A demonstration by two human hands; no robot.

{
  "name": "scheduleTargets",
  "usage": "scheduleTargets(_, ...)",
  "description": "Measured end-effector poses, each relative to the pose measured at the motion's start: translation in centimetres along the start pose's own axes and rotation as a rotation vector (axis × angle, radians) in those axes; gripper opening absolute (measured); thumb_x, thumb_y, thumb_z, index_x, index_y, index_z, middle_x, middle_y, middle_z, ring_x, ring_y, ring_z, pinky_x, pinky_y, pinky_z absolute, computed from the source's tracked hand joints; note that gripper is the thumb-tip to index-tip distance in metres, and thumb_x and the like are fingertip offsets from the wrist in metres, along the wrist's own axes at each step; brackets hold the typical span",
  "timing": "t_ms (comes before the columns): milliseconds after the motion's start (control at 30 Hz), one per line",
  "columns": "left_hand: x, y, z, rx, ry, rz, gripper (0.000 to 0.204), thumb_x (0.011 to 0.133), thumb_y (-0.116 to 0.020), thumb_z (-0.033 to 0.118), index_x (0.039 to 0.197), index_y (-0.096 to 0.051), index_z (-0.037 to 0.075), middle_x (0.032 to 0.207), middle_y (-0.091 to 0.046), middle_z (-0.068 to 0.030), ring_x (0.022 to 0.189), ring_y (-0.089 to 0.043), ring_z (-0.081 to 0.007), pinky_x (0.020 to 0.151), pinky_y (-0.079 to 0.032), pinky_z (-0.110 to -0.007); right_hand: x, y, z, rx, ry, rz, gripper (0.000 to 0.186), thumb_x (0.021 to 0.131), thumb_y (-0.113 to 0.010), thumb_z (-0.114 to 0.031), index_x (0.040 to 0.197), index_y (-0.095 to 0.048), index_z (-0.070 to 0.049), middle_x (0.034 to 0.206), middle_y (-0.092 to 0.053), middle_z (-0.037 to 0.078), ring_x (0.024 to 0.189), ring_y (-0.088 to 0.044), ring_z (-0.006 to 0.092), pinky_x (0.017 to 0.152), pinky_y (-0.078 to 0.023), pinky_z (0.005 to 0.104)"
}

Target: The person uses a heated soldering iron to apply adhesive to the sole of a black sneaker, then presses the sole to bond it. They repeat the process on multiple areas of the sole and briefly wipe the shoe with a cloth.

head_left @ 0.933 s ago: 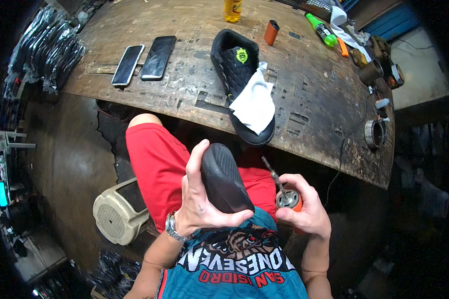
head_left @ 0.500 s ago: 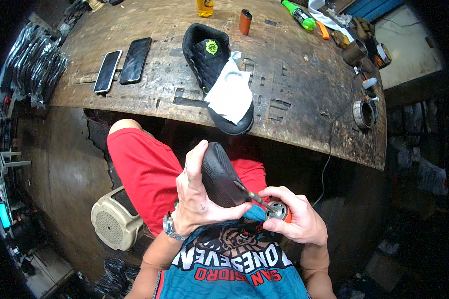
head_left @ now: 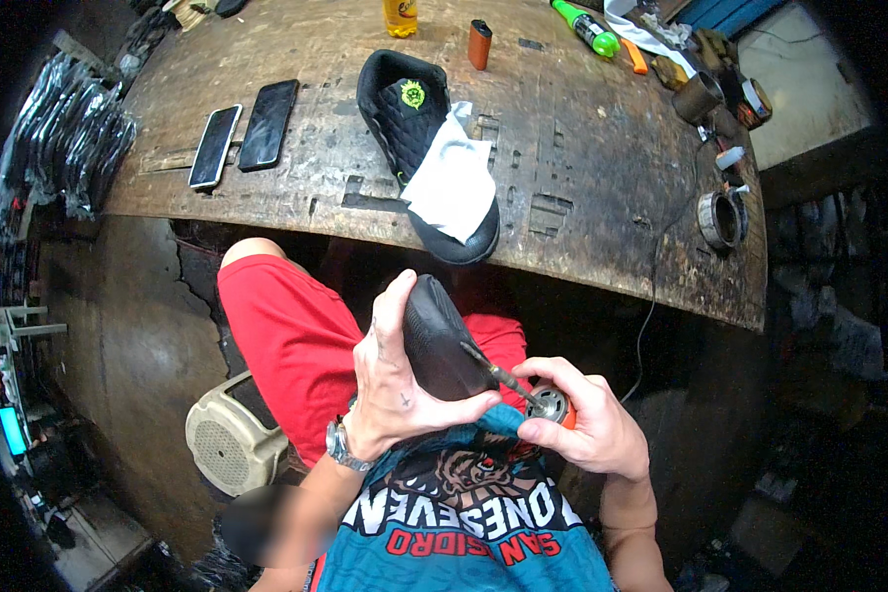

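Observation:
My left hand [head_left: 397,380] is wrapped round a black shoe [head_left: 434,340] held above my lap, thumb and fingers pressing on its sides. In my right hand [head_left: 592,419] is a soldering iron [head_left: 508,383] with an orange handle, a round vented metal collar and a thin shaft. The iron's tip rests against the shoe's edge, or very close to it. On the table, a second black shoe [head_left: 405,128] with a yellow-green emblem on its insole lies with a white cloth or paper [head_left: 451,187] across its front.
On the worn wooden table [head_left: 296,39] lie two phones [head_left: 268,123], an orange lighter [head_left: 479,45], a green bottle [head_left: 587,30] and a tape roll [head_left: 722,219]. A cord [head_left: 651,316] hangs off the table edge. A beige stool [head_left: 229,434] stands at the left.
The shoe has turned slightly in my left hand, and the iron's tip has shifted a little along its edge. My head view has moved slightly.

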State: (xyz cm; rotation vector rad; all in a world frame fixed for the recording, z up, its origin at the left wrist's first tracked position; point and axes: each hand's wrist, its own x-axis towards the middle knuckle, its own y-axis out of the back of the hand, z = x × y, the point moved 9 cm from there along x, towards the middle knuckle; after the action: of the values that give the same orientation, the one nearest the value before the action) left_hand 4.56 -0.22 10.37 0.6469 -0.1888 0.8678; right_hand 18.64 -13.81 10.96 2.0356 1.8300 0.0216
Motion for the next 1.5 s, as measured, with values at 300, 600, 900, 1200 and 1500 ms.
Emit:
scheduleTargets(300, 1.7, 2.0, -10.8, -0.393, 0.494, 0.145, 0.113, 0.068, -0.095, 0.032, 0.155, -0.028, 0.005, 0.118, -0.060, -0.0120, 0.105, -0.063, -0.0237, 0.096, -0.053, -0.038, -0.2, 1.6, 3.8, 0.154, -0.100, 0.139, 0.055, 0.094, -0.078, -0.036, 0.129, -0.057, 0.001, 0.081, -0.065, 0.003, 0.067, -0.060, 0.0090, 0.062, -0.049, 0.0262)
scheduleTargets(600, -1.0, -0.1, -15.4, -0.887, 0.844, 0.197, 0.054, 0.091, -0.074, 0.035, 0.130, -0.049, 0.007, 0.105, -0.061, -0.0054, 0.090, -0.064, -0.0138, 0.079, -0.055, -0.031, -1.1, 0.7, 8.0, 0.322, -0.245, 0.158, 0.058, 0.094, -0.077, -0.040, 0.131, -0.056, 0.000, 0.084, -0.067, 0.004, 0.068, -0.061, 0.0091, 0.062, -0.051, 0.0256)
scheduleTargets(900, -2.2, -1.4, -17.2, -1.154, 0.902, 0.250, 0.040, 0.099, -0.067, 0.040, 0.124, -0.061, 0.009, 0.105, -0.074, -0.0103, 0.085, -0.076, -0.0228, 0.076, -0.065, -0.039, -2.2, -1.3, 10.6, 0.261, -0.301, 0.124, 0.051, 0.091, -0.080, -0.032, 0.124, -0.062, 0.002, 0.085, -0.067, 0.003, 0.078, -0.061, 0.0095, 0.073, -0.052, 0.0286)
scheduleTargets(1200, -2.9, -1.3, -18.1, -1.151, 0.985, 0.226, 0.044, 0.098, -0.068, 0.035, 0.133, -0.050, 0.014, 0.106, -0.062, -0.0013, 0.094, -0.065, -0.0128, 0.083, -0.058, -0.033, -2.6, -2.3, 9.9, 0.254, -0.323, 0.086, 0.044, 0.091, -0.079, -0.030, 0.118, -0.065, 0.002, 0.083, -0.069, 0.005, 0.074, -0.062, 0.0087, 0.068, -0.051, 0.0287)
scheduleTargets(1500, -2.6, -1.4, -17.8, -1.214, 0.950, 0.215, 0.044, 0.099, -0.066, 0.033, 0.134, -0.049, 0.013, 0.106, -0.064, -0.0034, 0.089, -0.068, -0.0149, 0.080, -0.060, -0.033, -3.0, -3.5, 8.6, 0.228, -0.396, 0.008, 0.037, 0.092, -0.078, -0.028, 0.113, -0.067, 0.001, 0.072, -0.069, 0.008, 0.065, -0.062, 0.0074, 0.060, -0.049, 0.0276)
